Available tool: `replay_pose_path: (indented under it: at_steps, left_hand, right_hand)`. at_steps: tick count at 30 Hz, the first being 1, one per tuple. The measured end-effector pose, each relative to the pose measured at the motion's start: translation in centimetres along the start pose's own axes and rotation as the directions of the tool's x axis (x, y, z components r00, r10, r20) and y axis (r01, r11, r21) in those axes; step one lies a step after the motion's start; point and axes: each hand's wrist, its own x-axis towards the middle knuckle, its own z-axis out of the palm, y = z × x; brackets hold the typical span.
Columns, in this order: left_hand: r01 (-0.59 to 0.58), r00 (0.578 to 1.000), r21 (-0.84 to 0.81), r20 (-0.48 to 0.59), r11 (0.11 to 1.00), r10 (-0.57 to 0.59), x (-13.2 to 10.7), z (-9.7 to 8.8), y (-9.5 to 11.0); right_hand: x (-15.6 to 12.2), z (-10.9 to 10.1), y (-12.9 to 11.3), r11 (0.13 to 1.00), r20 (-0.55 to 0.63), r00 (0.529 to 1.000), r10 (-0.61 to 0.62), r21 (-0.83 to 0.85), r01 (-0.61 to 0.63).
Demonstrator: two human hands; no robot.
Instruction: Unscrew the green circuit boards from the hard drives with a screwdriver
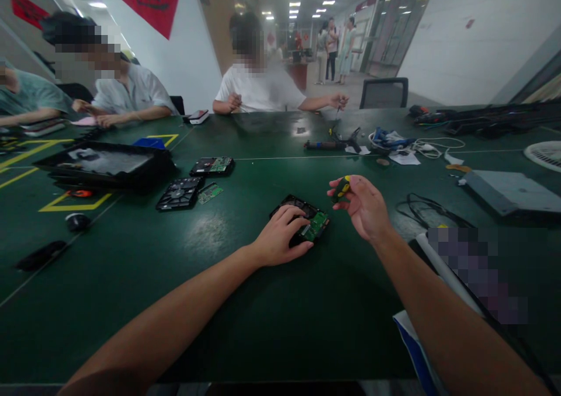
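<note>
On the green tabletop in front of me lies a hard drive (316, 228), its green circuit board facing up. My left hand (278, 238) grips it from the near left, fingers over the top and thumb along the near edge, hiding part of the drive. Raised to the right of the drive, my right hand (366, 209) pinches a short screwdriver (340, 190) by its yellow and black handle. The screwdriver is apart from the drive, and its blade cannot be made out. Farther left are another hard drive (179, 194), a loose green circuit board (210, 193) and a third drive (213, 166).
A black tray (105, 165) stands at the left, with a computer mouse (78, 222) nearer me. To the right are a grey metal box (515, 191), black cables (425, 206) and white cable (438, 145). People sit across the green table (210, 302).
</note>
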Motion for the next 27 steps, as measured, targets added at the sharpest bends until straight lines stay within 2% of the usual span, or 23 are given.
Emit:
replay_pose_path:
  at_steps: [10,16,27]
  left_hand:
    - [0.009,1.0,0.004,0.008,1.0,-0.009,0.1,-0.15,0.17]
    - [-0.004,1.0,0.006,0.004,1.0,0.004,0.07,-0.05,0.03]
    - [-0.006,1.0,0.02,0.009,1.0,0.006,0.04,0.03,-0.02]
  right_hand:
    - [-0.36,0.3,-0.42,1.0,0.033,0.999,-0.014,-0.011,0.014]
    - [0.06,-0.26,-0.02,0.998,0.055,0.998,0.021,0.055,-0.024]
    - [-0.25,0.14,-0.19,0.999,0.026,1.0,-0.014,-0.035,0.014]
